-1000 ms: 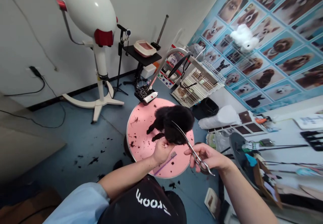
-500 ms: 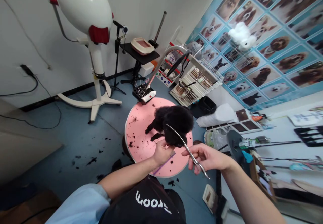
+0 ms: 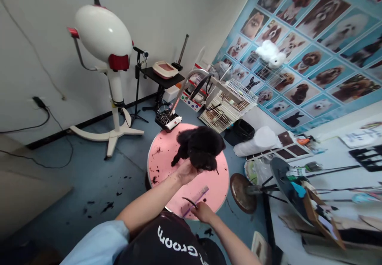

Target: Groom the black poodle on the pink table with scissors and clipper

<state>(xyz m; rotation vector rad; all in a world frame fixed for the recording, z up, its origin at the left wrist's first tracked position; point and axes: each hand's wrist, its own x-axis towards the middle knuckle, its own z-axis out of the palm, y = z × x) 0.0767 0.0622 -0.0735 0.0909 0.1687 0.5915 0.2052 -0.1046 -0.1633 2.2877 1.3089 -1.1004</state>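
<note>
A small black dog (image 3: pixel 205 143) is on the round pink grooming table (image 3: pixel 219 185), its head towards me. My left hand (image 3: pixel 188 172) holds the underside of its muzzle, with some fingers hidden by the fur. Lower down, close to my body, my right hand (image 3: pixel 203 212) is closed on the curved scissors (image 3: pixel 190 201). Their dark blade points left, away from the dog, and the handles are hidden in my hand. Beneath the scissors lies a purple-backed comb (image 3: pixel 200 195) on the tabletop.
Cut black hair is scattered over the table and floor. A tool tray (image 3: pixel 163 118) with scissors and a white clipper (image 3: pixel 174 122) sits at the table's far edge, by a curved metal arm (image 3: pixel 182 88). A white stand dryer (image 3: pixel 115 82) stands left; a round stool (image 3: pixel 243 193) stands right.
My right hand has drawn down and left with the scissors, away from the dog's head to above the comb. My left hand still holds the muzzle. The whole view has shifted slightly.
</note>
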